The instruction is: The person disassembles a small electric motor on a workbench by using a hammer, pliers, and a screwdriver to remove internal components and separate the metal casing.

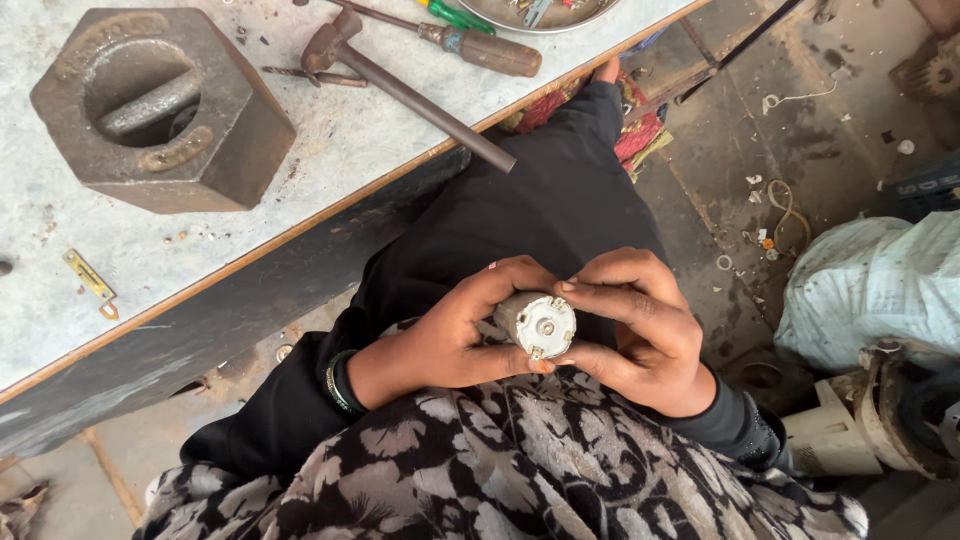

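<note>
Nearby, hammer (400, 85) and hexagonal iron weight (160, 105) on workbench (330, 170) beyond both hands.

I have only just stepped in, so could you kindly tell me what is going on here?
A seated person holds a small silver cylindrical motor over the lap, left hand cupping its body and right hand gripping the other side, its round end face turned up toward the camera. Beside them, on the grey workbench, lie a rusty hexagonal iron weight, a rusty hammer and a brown-handled screwdriver, all untouched.
</note>
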